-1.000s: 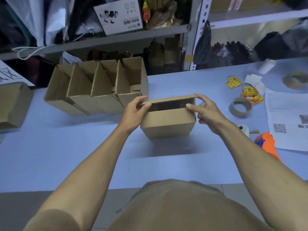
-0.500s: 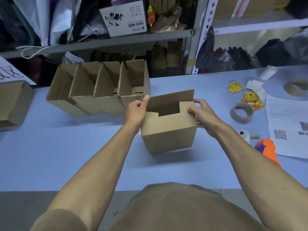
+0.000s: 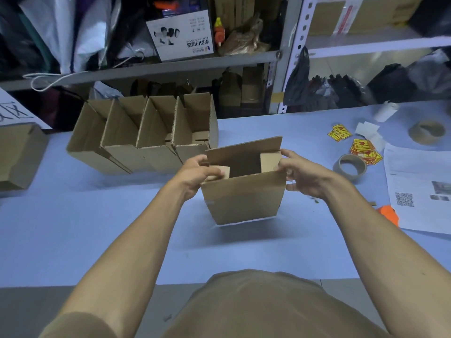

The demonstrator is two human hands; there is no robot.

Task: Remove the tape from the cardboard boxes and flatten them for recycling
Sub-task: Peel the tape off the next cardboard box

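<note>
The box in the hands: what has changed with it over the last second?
The box was lifted off the table and tipped. Its far flap, nearly shut before, now stands open, and the side flaps show. The left hand and right hand moved from the top edge to grip the sides. The row of open boxes and tape roll stayed put.

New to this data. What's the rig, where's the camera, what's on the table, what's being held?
There is no robot: a person works with bare hands. The one picture comes from a wide-angle camera on the person's head, looking forward and down.

The left hand and right hand each grip a top side flap of a small open cardboard box, which is tilted with one bottom edge lifted off the blue table.

Behind it stands a row of open boxes. To the right lie a tape roll, yellow stickers, a printed sheet and something orange, partly hidden by the arm.
</note>
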